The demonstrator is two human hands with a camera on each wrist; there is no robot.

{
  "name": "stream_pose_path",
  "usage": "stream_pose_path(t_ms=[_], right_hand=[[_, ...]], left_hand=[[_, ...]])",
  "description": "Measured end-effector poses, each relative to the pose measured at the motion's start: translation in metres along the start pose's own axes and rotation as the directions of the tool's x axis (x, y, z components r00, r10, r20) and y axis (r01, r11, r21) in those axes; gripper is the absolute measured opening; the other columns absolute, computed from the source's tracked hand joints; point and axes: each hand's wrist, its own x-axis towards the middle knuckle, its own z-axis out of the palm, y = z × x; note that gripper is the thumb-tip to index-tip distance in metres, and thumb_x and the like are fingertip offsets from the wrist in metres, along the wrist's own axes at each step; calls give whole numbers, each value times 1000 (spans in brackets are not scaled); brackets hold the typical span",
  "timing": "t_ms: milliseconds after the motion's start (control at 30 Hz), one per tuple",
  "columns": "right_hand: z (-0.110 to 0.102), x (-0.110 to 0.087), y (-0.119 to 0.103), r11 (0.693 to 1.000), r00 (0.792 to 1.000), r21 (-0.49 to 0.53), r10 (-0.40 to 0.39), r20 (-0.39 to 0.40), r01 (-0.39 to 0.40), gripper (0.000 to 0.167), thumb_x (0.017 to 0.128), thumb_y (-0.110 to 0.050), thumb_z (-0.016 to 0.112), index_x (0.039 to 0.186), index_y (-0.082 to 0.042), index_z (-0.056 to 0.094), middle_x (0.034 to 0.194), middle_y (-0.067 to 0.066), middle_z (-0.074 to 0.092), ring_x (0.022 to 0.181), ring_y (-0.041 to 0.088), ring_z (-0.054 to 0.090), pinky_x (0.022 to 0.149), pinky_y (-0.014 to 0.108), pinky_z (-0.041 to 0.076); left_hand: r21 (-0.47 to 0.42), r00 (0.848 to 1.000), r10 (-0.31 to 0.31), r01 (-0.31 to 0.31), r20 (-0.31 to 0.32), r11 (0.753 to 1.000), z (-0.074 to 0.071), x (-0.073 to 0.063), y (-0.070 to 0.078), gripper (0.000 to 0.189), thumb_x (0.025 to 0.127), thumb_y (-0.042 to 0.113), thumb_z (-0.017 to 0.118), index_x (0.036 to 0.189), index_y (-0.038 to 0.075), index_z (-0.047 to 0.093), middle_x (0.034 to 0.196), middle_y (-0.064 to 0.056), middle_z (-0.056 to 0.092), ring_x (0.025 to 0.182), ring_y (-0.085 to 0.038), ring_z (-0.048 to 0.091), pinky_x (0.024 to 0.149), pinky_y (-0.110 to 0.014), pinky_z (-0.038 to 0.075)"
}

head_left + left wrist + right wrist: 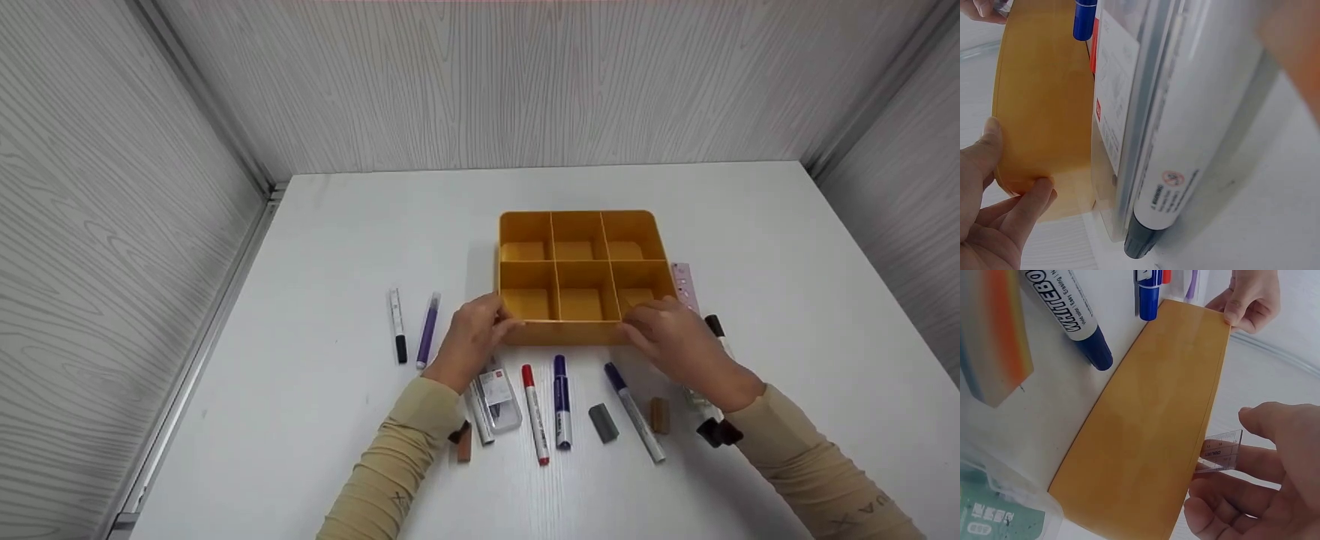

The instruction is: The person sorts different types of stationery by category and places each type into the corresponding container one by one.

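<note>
A yellow six-compartment organizer box [585, 332] stands on the table, its compartments towards me. At its front left corner my left hand [472, 330] grips the box, thumb by the rim and fingers bent at the side, as the left wrist view shows on the yellow wall [1044, 101]. My right hand [675, 337] is at the front right compartment, fingers curled over the rim. In the right wrist view a clear plastic ruler [1221, 451] with printed marks lies against those fingers at the rim, its lower part hidden behind the wall.
Before the box lie a red marker [534, 416], blue markers [562, 405], a clear case [501, 401], a grey block [603, 423] and a brown block [659, 415]. Left are a black-capped marker [397, 326] and a purple pen [428, 330]; right, a pink ruler [684, 285].
</note>
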Motion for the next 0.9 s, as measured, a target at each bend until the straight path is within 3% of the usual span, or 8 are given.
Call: stream_pose_path(t_ms=[267,367,500,600,733,900], right_hand=[[-7,-4,8,996,997,76,34,63,-38,32,97,-28,65,119,-5,68,114,12,69,106,30,61,94,49,53],[-11,-10,13,995,999,93,44,17,-46,37,97,-27,66,126,-5,64,120,13,65,104,29,60,90,48,55],[-22,-17,23,992,993,97,89,-82,-81,34,97,-23,64,126,-4,63,120,14,64,92,27,58,76,43,55],[-31,-23,32,985,983,110,144,-117,-131,31,99,-21,62,124,-4,63,115,13,64,81,22,55,64,31,52],[-35,-35,45,977,972,121,193,-136,-177,26,99,-18,61,121,-4,65,109,12,65,75,18,53,56,20,45],[-30,-54,56,959,955,141,265,-136,-246,22,99,-15,59,115,-3,67,107,13,66,80,20,55,55,20,44]], left_hand=[[-7,1000,-18,18,22,1000,-1,1,0,19,93,27,67,95,9,62,90,-1,66,81,-11,58,70,-22,53],[-16,999,-24,24,23,1000,-1,1,0,18,93,27,67,95,10,62,90,0,65,82,-10,57,71,-21,53],[-8,999,32,-32,-9,999,-1,0,-1,21,91,29,68,93,9,62,88,-1,66,79,-10,57,68,-21,53],[-1,997,66,-66,-25,998,-1,0,-1,23,91,29,68,92,7,62,86,-2,66,76,-10,56,66,-22,52],[-18,998,58,-58,-28,998,-1,-1,-2,23,90,29,69,91,7,62,85,-1,65,76,-10,55,67,-22,51],[-25,999,33,-34,-11,999,-2,-1,-1,22,91,29,68,92,8,62,86,-1,65,77,-10,55,68,-21,51]])
